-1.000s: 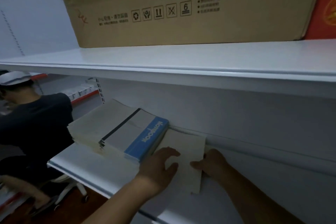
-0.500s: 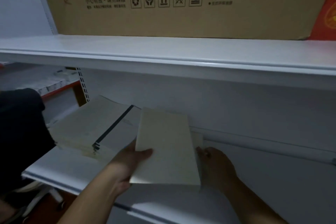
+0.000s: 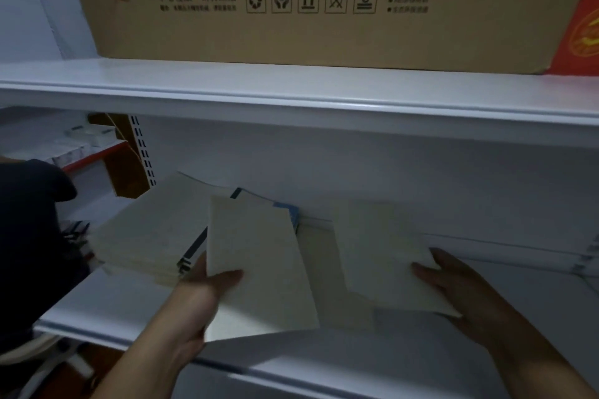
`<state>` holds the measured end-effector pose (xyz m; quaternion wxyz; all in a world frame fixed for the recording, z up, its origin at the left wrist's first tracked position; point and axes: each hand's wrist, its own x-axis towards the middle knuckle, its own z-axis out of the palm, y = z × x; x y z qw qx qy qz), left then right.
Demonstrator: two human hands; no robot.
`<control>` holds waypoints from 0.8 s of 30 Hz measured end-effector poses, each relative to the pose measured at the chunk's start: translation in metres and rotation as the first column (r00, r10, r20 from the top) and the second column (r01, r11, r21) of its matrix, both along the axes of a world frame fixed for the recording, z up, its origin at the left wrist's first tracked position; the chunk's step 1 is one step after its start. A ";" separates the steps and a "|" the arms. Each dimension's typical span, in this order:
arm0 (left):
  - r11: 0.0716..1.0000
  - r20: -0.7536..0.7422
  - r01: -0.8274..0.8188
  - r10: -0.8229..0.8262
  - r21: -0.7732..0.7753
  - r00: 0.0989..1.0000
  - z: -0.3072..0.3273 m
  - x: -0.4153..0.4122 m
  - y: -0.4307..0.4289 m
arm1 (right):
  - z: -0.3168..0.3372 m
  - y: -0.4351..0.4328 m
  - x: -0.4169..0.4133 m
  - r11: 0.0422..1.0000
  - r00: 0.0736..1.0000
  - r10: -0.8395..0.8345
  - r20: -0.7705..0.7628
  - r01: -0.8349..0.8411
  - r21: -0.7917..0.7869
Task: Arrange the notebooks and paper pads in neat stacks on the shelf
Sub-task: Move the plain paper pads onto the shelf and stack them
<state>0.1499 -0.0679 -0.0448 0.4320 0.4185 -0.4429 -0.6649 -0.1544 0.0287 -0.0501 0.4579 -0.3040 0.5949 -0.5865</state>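
My left hand (image 3: 197, 298) grips a cream paper pad (image 3: 259, 266) by its left edge, thumb on top, lifted above the white lower shelf (image 3: 324, 363). My right hand (image 3: 460, 288) holds a second cream pad (image 3: 385, 253) at its right edge, raised and tilted near the shelf's back wall. Between the two pads another cream sheet or pad (image 3: 327, 282) lies flat on the shelf. To the left sits a messy stack of notebooks (image 3: 146, 233), with a blue-spined notebook (image 3: 288, 210) partly hidden behind the left pad.
A large cardboard box (image 3: 324, 3) fills the upper shelf (image 3: 291, 87), with a red box (image 3: 583, 32) at its right. A person in a dark shirt (image 3: 29, 236) stands at the far left. The lower shelf's right part shows bare white surface.
My right hand has picked up a second pad from the shelf and lifted it to the right. My left hand keeps the first pad raised. The view shifted slightly left.
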 end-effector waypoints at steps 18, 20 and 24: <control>0.989 -0.140 0.144 -0.137 0.044 0.981 -0.009 0.007 0.005 | -0.040 -0.031 0.039 0.833 0.698 0.315 -0.643 0.123 0.540; 0.993 -0.090 0.122 -0.120 0.008 0.989 -0.011 0.002 0.008 | -0.038 -0.009 0.025 0.881 0.851 0.198 -0.486 0.062 0.468; 0.991 0.008 0.115 -0.114 -0.063 0.993 -0.015 -0.027 0.020 | -0.029 0.058 -0.009 0.954 0.970 -0.224 -0.094 0.238 0.182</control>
